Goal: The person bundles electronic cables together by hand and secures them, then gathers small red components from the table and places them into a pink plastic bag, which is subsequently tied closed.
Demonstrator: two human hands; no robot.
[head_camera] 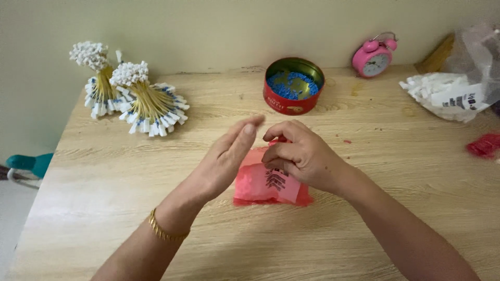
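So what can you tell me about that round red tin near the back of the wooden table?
The round red metal tin stands upright and open, no lid in sight, near the table's back edge, left of the pink alarm clock. Its inside wall looks shiny gold-green, and small blue bead-like bits partly cover the bottom. There is a pale printed design on the outer wall. Nothing touches it; both hands are nearer the camera.

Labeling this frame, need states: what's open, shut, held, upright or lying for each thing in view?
left hand: open, flat, fingers straight, holding nothing
right hand: fingers curled, pinching top of red packet
red packet: lying flat on table, held at top
red tin: lid off, blue bits inside
pink alarm clock: upright
two tag bundles: standing, fanned out
clear bag: lying, white pieces inside
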